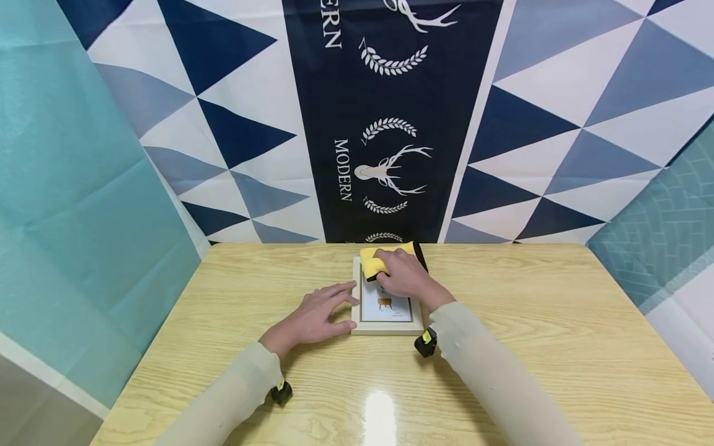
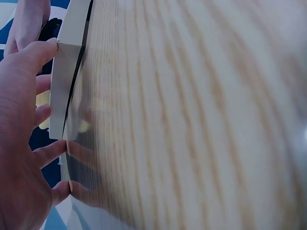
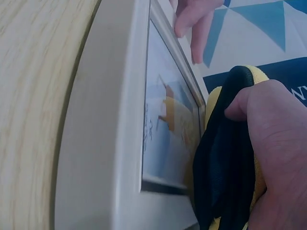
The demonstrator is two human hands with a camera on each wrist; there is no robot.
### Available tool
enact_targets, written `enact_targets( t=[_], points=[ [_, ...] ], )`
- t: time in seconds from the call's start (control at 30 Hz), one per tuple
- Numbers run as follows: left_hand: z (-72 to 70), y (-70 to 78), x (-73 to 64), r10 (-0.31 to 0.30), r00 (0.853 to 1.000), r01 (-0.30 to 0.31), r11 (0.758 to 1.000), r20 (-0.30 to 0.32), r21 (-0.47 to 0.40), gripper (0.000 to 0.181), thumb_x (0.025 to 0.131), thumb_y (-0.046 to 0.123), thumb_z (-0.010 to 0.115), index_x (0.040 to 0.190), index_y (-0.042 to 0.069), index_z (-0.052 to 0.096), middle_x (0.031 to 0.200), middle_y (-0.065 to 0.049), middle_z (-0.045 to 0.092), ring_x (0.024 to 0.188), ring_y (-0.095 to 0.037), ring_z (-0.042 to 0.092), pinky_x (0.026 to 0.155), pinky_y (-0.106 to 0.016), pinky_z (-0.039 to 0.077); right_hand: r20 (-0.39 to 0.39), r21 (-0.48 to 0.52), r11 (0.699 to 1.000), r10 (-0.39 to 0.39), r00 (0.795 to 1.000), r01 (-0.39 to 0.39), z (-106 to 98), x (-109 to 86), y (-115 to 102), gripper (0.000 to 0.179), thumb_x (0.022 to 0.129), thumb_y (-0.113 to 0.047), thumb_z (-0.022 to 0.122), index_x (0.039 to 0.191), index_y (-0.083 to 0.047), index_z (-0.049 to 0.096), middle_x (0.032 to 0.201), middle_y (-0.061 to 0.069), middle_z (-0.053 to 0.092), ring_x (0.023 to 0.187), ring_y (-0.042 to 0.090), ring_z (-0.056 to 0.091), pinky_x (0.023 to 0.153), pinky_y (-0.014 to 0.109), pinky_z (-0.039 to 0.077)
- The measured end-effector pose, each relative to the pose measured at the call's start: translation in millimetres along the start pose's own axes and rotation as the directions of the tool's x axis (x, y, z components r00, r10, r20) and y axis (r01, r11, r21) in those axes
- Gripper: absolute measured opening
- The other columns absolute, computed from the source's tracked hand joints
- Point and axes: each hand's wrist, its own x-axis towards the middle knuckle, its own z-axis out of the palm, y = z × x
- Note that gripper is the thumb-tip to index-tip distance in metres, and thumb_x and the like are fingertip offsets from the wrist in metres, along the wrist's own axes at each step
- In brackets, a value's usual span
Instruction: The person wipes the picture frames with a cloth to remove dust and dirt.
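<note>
A cream picture frame point(image 1: 385, 330) lies flat near the back edge of the table, a small print of an orange piece of furniture point(image 1: 385, 301) inside it. My right hand point(image 1: 404, 272) grips a folded yellow cloth with black edging point(image 1: 370, 263) over the frame's upper part, hiding some of the print. In the right wrist view, the thumb bends over the cloth point(image 3: 223, 153), which sits against the framed surface. My left hand point(image 1: 318, 316) has its fingers spread along the frame's left side. The left wrist view has the thumb at the frame's corner point(image 2: 69, 57).
The wood-grain table point(image 1: 223, 328) extends around the frame on both sides. Right behind it rises a patterned backdrop point(image 1: 385, 124) with triangles and a deer print. Teal sheeting point(image 1: 83, 186) stands on the left. Small black devices point(image 1: 426, 344) sit at both wrists.
</note>
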Motion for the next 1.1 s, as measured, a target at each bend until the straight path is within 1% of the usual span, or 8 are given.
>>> enact_targets(
  t=[0.17, 0.37, 0.47, 0.63, 0.77, 0.87, 0.97, 1.1],
  points=[
    [0.2, -1.4, -0.4, 0.014, 1.000, -0.014, 1.000, -0.002, 0.001, 0.048, 0.110, 0.052, 0.066, 0.149, 0.024, 0.069, 0.186, -0.002, 0.038, 0.171, -0.037, 0.040, 0.129, -0.081, 0.032, -0.004, -0.009, 1.000, -0.014, 1.000, 0.014, 24.6, 14.5, 18.9, 0.040, 0.094, -0.026, 0.063, 0.132, -0.016, 0.071, 0.087, -0.002, 0.065, 0.088, 0.026, 0.060, 0.073, 0.040, 0.044],
    [0.0, -1.4, -0.7, 0.021, 1.000, -0.021, 1.000, -0.012, 0.005, 0.047, 0.109, 0.050, 0.066, 0.148, 0.023, 0.070, 0.184, -0.008, 0.041, 0.170, -0.038, 0.042, 0.128, -0.081, 0.033, -0.020, -0.040, 0.997, -0.060, 0.998, 0.059, 32.7, 18.2, 6.6, 0.039, 0.095, -0.025, 0.064, 0.131, -0.015, 0.071, 0.091, -0.001, 0.069, 0.093, 0.028, 0.063, 0.074, 0.041, 0.046],
    [-0.5, -0.9, -0.2, 0.013, 1.000, -0.013, 1.000, -0.011, 0.011, 0.047, 0.109, 0.050, 0.066, 0.148, 0.023, 0.069, 0.182, -0.012, 0.044, 0.169, -0.039, 0.042, 0.129, -0.080, 0.033, -0.019, -0.016, 0.999, -0.048, 0.999, 0.048, 37.9, 23.4, 2.3, 0.037, 0.096, -0.024, 0.065, 0.131, -0.016, 0.072, 0.094, -0.002, 0.070, 0.095, 0.029, 0.063, 0.076, 0.042, 0.046],
    [-0.8, -0.6, -0.4, 0.008, 1.000, -0.008, 1.000, -0.010, 0.018, 0.047, 0.109, 0.050, 0.067, 0.148, 0.023, 0.069, 0.179, -0.013, 0.047, 0.169, -0.039, 0.043, 0.128, -0.080, 0.034, 0.000, -0.006, 0.999, -0.038, 0.999, 0.038, 38.0, 27.6, -8.5, 0.039, 0.098, -0.024, 0.063, 0.135, -0.014, 0.071, 0.101, 0.001, 0.073, 0.099, 0.030, 0.064, 0.081, 0.045, 0.049],
    [-0.6, -0.8, -1.0, 0.011, 1.000, -0.010, 1.000, -0.014, 0.025, 0.047, 0.110, 0.050, 0.067, 0.148, 0.024, 0.069, 0.179, -0.012, 0.048, 0.168, -0.039, 0.044, 0.127, -0.080, 0.036, 0.045, -0.004, 1.000, -0.022, 0.999, 0.022, 22.0, 21.5, -29.3, 0.040, 0.099, -0.020, 0.063, 0.137, -0.010, 0.069, 0.106, 0.007, 0.076, 0.099, 0.032, 0.064, 0.082, 0.046, 0.050],
    [-0.6, -0.5, -1.0, 0.009, 1.000, -0.009, 1.000, -0.017, 0.029, 0.047, 0.109, 0.051, 0.067, 0.148, 0.025, 0.069, 0.178, -0.011, 0.049, 0.166, -0.041, 0.046, 0.125, -0.079, 0.038, 0.048, 0.001, 1.000, -0.012, 0.999, 0.012, 18.1, 18.7, -33.8, 0.042, 0.098, -0.020, 0.064, 0.139, -0.008, 0.069, 0.113, 0.010, 0.078, 0.101, 0.033, 0.064, 0.083, 0.048, 0.051],
    [-1.2, -0.5, -1.2, 0.006, 1.000, -0.005, 0.999, -0.018, 0.033, 0.047, 0.109, 0.053, 0.067, 0.148, 0.026, 0.069, 0.176, -0.011, 0.050, 0.164, -0.042, 0.048, 0.122, -0.078, 0.041, 0.031, -0.002, 1.000, -0.019, 0.999, 0.019, 24.8, 21.1, -27.1, 0.044, 0.097, -0.022, 0.065, 0.140, -0.009, 0.069, 0.117, 0.009, 0.079, 0.101, 0.031, 0.065, 0.083, 0.047, 0.051],
    [-2.3, -1.0, -1.5, 0.002, 1.000, -0.001, 0.999, -0.009, 0.038, 0.048, 0.109, 0.053, 0.066, 0.148, 0.026, 0.069, 0.178, -0.010, 0.048, 0.164, -0.043, 0.048, 0.122, -0.078, 0.042, 0.034, 0.002, 1.000, -0.022, 0.999, 0.022, 23.8, 21.7, -26.1, 0.043, 0.098, -0.021, 0.066, 0.139, -0.010, 0.070, 0.112, 0.007, 0.078, 0.100, 0.031, 0.065, 0.081, 0.046, 0.052]
  ],
)
